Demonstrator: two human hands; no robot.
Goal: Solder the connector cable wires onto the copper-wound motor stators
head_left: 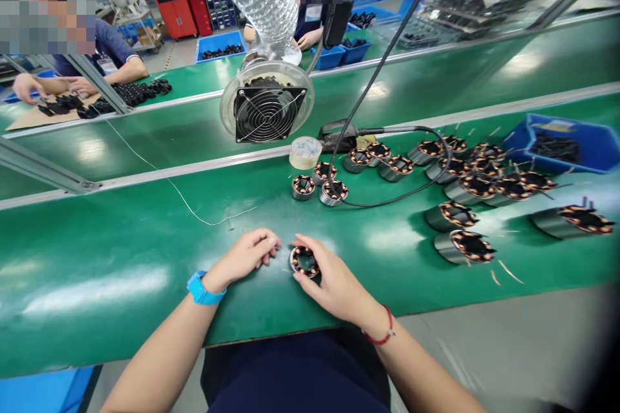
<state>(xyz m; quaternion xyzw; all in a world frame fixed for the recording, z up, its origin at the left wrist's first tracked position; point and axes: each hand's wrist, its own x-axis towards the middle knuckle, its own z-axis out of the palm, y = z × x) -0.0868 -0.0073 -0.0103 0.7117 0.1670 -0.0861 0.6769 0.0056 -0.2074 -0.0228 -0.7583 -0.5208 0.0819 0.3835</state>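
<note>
A small round motor stator (304, 260) with copper windings lies on the green bench (121, 251) near its front edge. My right hand (334, 280) curls round its right side, fingers closed on it. My left hand (247, 254), with a blue wristband, rests just left of the stator with fingers curled in a pinch near its rim; what they pinch is too small to make out. A thin wire (194, 209) trails across the mat to the left.
Three stators (320, 185) stand behind my hands, many more (465, 187) to the right. A fan (267, 110) on a foil duct, a tape roll (305, 152), a soldering stand (339, 136) with a black cable, a blue bin (566, 145). Two people work across the far benches.
</note>
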